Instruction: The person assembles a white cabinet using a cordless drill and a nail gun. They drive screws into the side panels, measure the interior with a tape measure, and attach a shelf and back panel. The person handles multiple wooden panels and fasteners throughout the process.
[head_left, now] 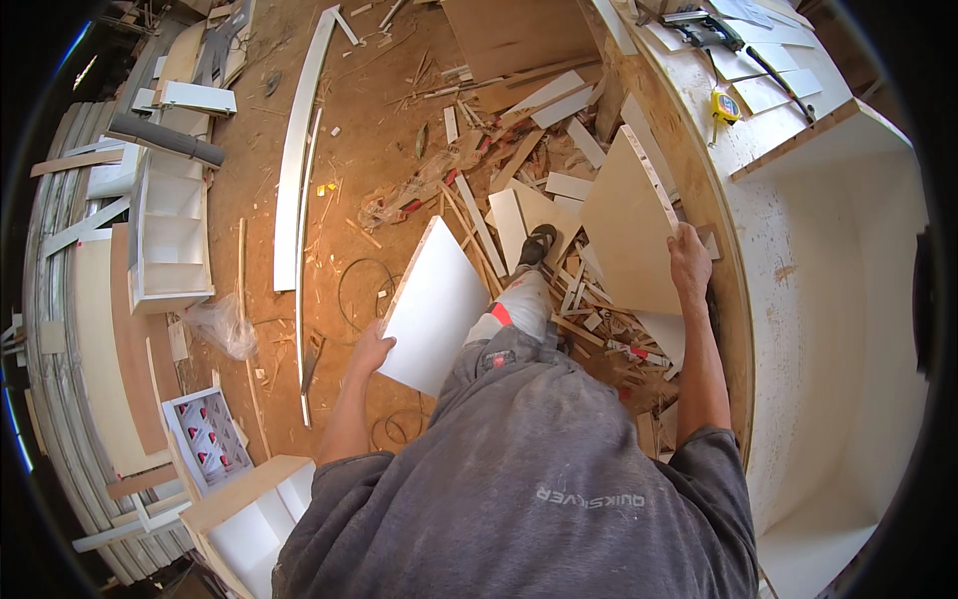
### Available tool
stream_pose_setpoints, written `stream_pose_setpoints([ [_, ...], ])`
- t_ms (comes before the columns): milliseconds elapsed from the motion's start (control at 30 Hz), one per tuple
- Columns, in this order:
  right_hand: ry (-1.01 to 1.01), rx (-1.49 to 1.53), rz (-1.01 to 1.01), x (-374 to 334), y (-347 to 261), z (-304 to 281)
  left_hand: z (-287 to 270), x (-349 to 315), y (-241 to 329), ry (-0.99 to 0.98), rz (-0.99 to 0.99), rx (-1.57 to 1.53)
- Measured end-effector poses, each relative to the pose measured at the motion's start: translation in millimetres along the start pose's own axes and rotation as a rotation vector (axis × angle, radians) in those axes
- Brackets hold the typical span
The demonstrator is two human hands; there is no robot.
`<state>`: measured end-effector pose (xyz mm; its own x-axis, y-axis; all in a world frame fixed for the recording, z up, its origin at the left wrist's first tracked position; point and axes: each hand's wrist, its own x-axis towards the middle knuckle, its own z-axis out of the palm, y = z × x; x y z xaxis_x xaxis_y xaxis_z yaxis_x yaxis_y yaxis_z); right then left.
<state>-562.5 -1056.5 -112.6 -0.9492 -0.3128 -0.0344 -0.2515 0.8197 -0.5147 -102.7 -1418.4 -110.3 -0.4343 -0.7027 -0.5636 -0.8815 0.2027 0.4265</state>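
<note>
My left hand (371, 351) grips the near left edge of a white board (444, 314), which hangs tilted beside my leg. My right hand (690, 262) is closed on the edge of a larger pale wooden panel (629, 225), held next to the workbench. Along that panel's long edge, small marks or holes show in the bare wood. Between the two boards, my sandalled foot (539, 246) stands among the offcuts. My fingertips are partly hidden behind both boards.
Wood scraps (589, 299) litter the brown floor. Long white strips (299, 170) lie left of centre. On the workbench (763, 150) at right are a yellow tape measure (724, 107), a dark tool (707, 30) and a white cabinet box (838, 299). A white shelf unit (172, 225) stands far left.
</note>
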Motion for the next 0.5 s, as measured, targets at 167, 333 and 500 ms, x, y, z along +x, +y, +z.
stream_pose_setpoints([
  [167, -0.005, 0.055, 0.074, 99.4, -0.6, 13.8, -9.0, 125.8, 66.6, 0.018, 0.090, -0.158],
  [333, -0.023, 0.118, 0.235, 165.6, 0.5, 29.7, -48.2, 242.1, 180.0, 0.033, 0.235, -0.066],
  [500, -0.074, 0.154, 0.320, 198.5, 43.1, 85.1, -77.1, 303.3, 259.7, -0.054, 0.292, 0.036],
])
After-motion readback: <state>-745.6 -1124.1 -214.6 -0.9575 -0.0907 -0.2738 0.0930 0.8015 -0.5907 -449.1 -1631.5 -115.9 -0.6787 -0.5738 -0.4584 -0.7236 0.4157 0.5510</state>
